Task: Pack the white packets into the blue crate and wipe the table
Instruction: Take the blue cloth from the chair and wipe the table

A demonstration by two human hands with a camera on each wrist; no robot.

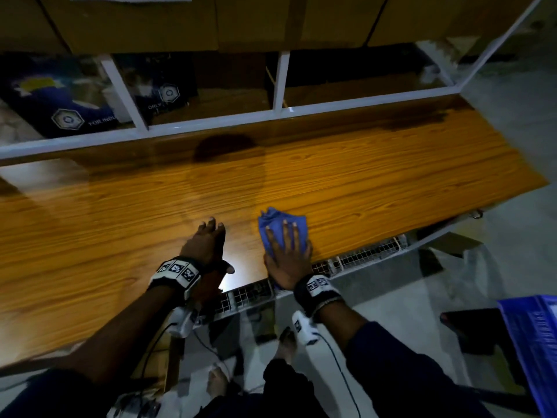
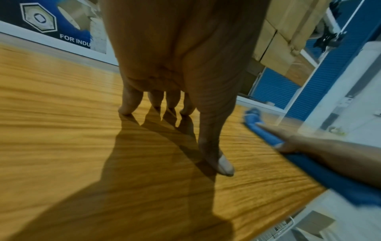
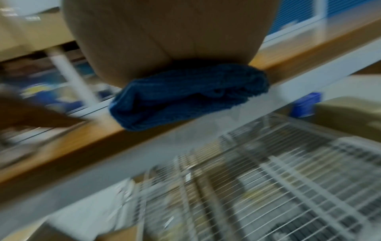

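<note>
A blue cloth [image 1: 272, 224] lies bunched on the wooden table [image 1: 361, 176] near its front edge. My right hand [image 1: 287, 251] presses flat on it with straight fingers; in the right wrist view the cloth [image 3: 185, 96] bulges from under the palm and hangs over the table edge. My left hand [image 1: 208, 239] rests on the bare wood just left of the cloth, fingertips [image 2: 125, 110] and thumb touching the surface, holding nothing. The blue crate [image 1: 533, 342] shows at the lower right, off the table. No white packets are in view.
A white metal frame [image 1: 211, 125] runs along the table's far edge, with cardboard boxes [image 1: 150, 22] and dark printed bags [image 1: 63, 110] behind it. A wire mesh shelf [image 1: 355, 257] sits below the front edge. My feet and cables are on the floor beneath.
</note>
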